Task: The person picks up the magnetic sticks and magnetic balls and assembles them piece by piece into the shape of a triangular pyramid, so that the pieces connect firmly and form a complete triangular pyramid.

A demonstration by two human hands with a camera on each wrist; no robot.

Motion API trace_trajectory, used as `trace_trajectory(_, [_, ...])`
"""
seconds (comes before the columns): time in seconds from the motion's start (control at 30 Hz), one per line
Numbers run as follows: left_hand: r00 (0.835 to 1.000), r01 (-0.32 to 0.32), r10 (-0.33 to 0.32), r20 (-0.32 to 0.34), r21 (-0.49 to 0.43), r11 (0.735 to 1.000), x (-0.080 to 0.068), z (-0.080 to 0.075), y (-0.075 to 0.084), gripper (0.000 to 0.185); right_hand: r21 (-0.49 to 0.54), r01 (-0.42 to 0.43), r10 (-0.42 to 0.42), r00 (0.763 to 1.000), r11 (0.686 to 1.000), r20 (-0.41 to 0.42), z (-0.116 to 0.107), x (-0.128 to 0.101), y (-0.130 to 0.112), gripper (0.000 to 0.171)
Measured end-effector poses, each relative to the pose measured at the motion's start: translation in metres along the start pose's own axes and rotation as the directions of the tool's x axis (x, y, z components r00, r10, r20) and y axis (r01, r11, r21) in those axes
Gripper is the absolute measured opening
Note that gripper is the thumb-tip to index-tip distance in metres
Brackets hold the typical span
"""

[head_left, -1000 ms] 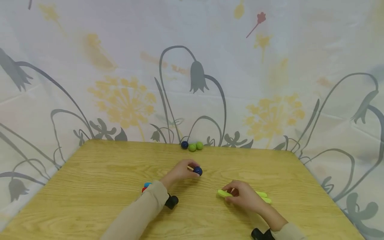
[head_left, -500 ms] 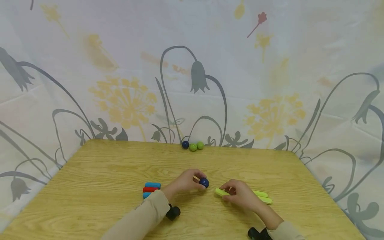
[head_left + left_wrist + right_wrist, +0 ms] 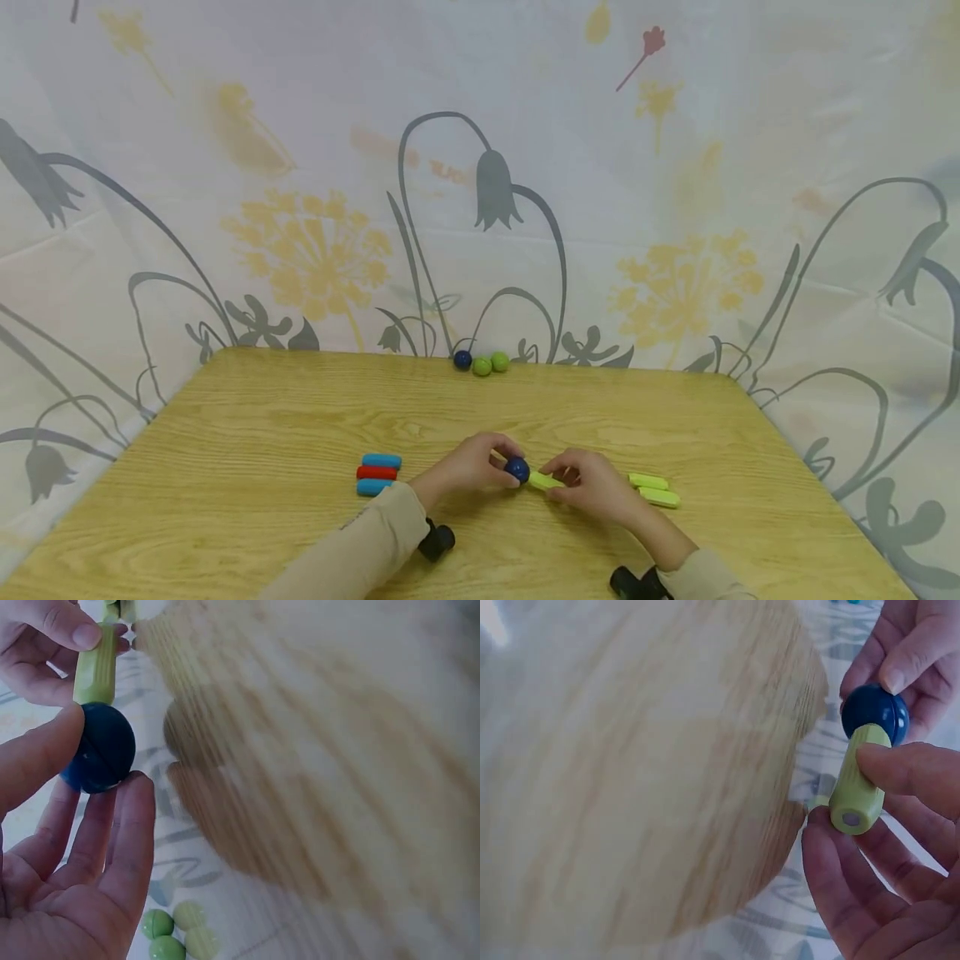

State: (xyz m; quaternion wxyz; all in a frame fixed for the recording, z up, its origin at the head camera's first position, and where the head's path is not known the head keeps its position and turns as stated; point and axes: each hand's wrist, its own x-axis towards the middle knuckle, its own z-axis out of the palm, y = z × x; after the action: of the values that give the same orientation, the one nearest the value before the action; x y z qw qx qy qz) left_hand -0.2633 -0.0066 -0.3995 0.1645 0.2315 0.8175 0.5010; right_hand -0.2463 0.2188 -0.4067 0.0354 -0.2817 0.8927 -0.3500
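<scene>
Left hand (image 3: 468,467) pinches dark blue ball (image 3: 517,469) between thumb and fingertips, near-centre of worktop (image 3: 247,433). Right hand (image 3: 592,487) grips light green rod (image 3: 546,481), fingers curled round it; rod end butts against ball. Two more green rods (image 3: 654,490) just right of right hand. Blue-red-blue rods (image 3: 377,473) left of left hand. Three balls (image 3: 481,362) at far edge.
</scene>
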Motion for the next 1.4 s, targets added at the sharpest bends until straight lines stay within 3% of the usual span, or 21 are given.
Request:
trace_trajectory(0.4, [1.000,0.022,-0.022,-0.013,0.008,1.000,-0.003,-0.001,-0.001,0.028,0.084,-0.089,0.077,0.988,0.992,0.131,0.002,0.004,0.004,0.028])
trace_trajectory(0.5, [0.999,0.014,-0.013,-0.030,0.022,1.000,-0.010,-0.011,-0.003,0.028,0.098,-0.103,0.088,0.985,0.990,0.151,0.004,0.005,0.005,0.028])
trace_trajectory(0.7, [0.994,-0.085,0.089,-0.070,0.071,0.994,-0.029,-0.040,-0.010,0.029,0.132,-0.112,0.089,0.982,0.985,0.167,0.004,0.006,0.006,0.027])
trace_trajectory(0.9, [0.982,-0.123,0.138,-0.129,0.116,0.986,-0.049,-0.063,-0.026,0.029,0.226,-0.178,0.135,0.971,0.958,0.195,0.002,0.004,0.008,0.026])
trace_trajectory(1.1, [0.976,-0.074,0.102,-0.193,0.150,0.986,-0.064,-0.081,-0.034,0.028,0.264,-0.205,0.156,0.968,0.943,0.195,0.001,0.002,0.007,0.026])
trace_trajectory(1.4, [0.972,0.033,0.009,-0.235,0.176,0.984,-0.079,-0.107,-0.049,0.027,0.279,-0.230,0.178,0.964,0.932,0.200,0.003,0.003,0.004,0.029])
